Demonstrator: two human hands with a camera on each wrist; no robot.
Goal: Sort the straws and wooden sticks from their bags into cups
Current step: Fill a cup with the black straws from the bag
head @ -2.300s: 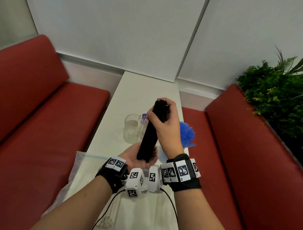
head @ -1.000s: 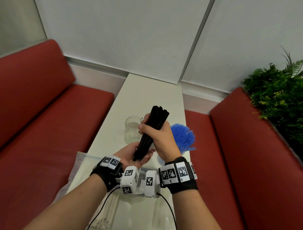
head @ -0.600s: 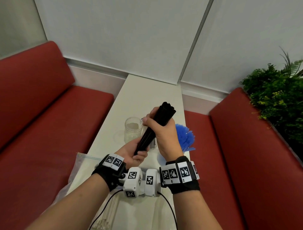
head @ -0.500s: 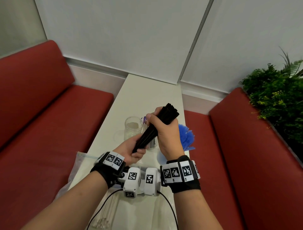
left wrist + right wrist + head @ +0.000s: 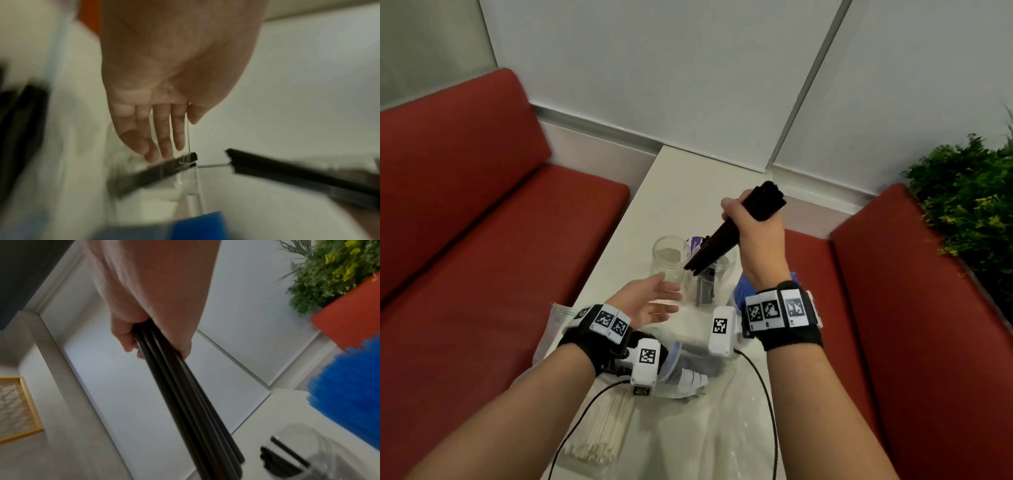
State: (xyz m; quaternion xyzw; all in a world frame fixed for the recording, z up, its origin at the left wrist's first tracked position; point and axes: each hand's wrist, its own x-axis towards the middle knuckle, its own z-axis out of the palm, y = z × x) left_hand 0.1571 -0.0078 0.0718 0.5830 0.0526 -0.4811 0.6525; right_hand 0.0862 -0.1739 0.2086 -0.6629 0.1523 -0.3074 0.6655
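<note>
My right hand (image 5: pixel 753 222) grips a bundle of black straws (image 5: pixel 736 226) near its top, tilted, with the lower ends over the mouth of a clear cup (image 5: pixel 710 274) that holds a few black straws. In the right wrist view the black straws (image 5: pixel 185 394) run down from my fist toward that cup (image 5: pixel 304 456). My left hand (image 5: pixel 654 301) hovers open and palm-up just left of the cup, holding nothing; its fingers (image 5: pixel 162 138) are straight. An empty clear jar (image 5: pixel 668 257) stands to the left. Blue straws (image 5: pixel 349 382) stand at the right.
Wooden sticks (image 5: pixel 602 431) lie in a clear bag at the table's near left. An emptied plastic bag (image 5: pixel 688 370) lies under my wrists. The narrow white table (image 5: pixel 681 192) runs between red bench seats (image 5: pixel 482 274). A green plant (image 5: pixel 969 205) is at the far right.
My left hand let go of the bundle's lower end and opened. My right hand carried the black straws forward, and their tips now reach the cup's mouth.
</note>
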